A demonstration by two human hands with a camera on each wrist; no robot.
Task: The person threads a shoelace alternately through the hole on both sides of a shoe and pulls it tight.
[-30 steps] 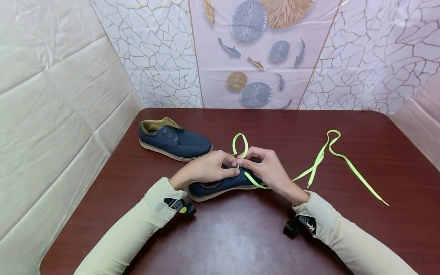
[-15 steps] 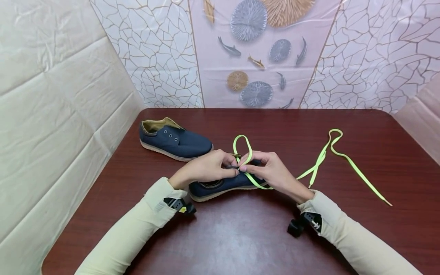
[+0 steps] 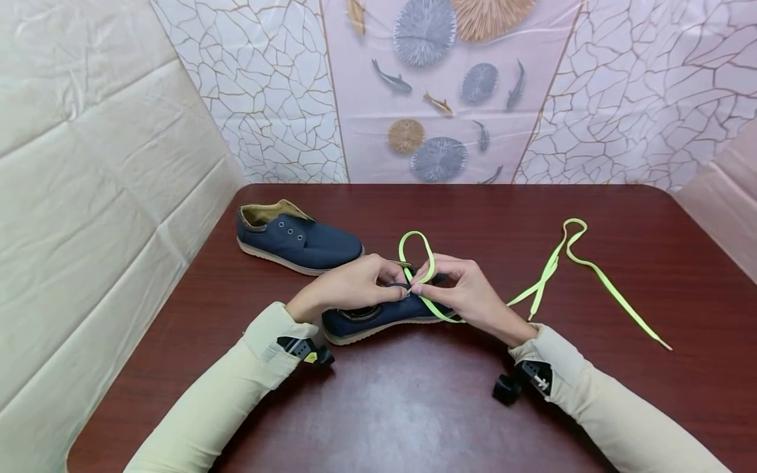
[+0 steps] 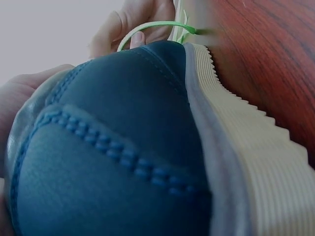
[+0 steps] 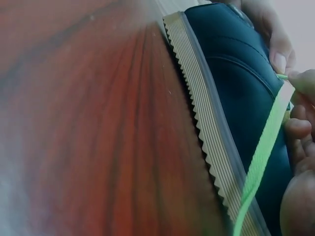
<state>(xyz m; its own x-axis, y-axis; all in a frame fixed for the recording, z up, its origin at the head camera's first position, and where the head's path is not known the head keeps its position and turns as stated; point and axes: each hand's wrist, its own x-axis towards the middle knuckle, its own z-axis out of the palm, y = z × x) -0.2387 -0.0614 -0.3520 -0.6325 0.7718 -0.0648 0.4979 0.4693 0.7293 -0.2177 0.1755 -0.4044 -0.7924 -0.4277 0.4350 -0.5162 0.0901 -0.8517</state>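
A navy shoe (image 3: 355,328) with a pale ribbed sole rests on the table between both hands. My left hand (image 3: 357,284) grips the shoe's upper at the eyelet edge, thumb on the near side. My right hand (image 3: 467,289) pinches a neon-green shoelace (image 5: 266,140) close to an eyelet, finger and thumb together. Above the fingers the lace stands up in a loop (image 3: 431,251). From a front eyelet, another stretch of it hangs over the shoe's near side and passes under the right hand. The fingers hide the exact spot where the lace meets the eyelet.
A second navy shoe (image 3: 331,246), unlaced, stands at the back left. Toward the right, green lace (image 3: 627,303) lies in a loose bend on the dark red table (image 3: 390,407). Patterned sheets (image 3: 272,92) enclose the back and sides.
The right hand has shifted slightly right and down with the pinched lace, and the upright loop has grown a little wider. The left hand keeps its grip on the shoe.
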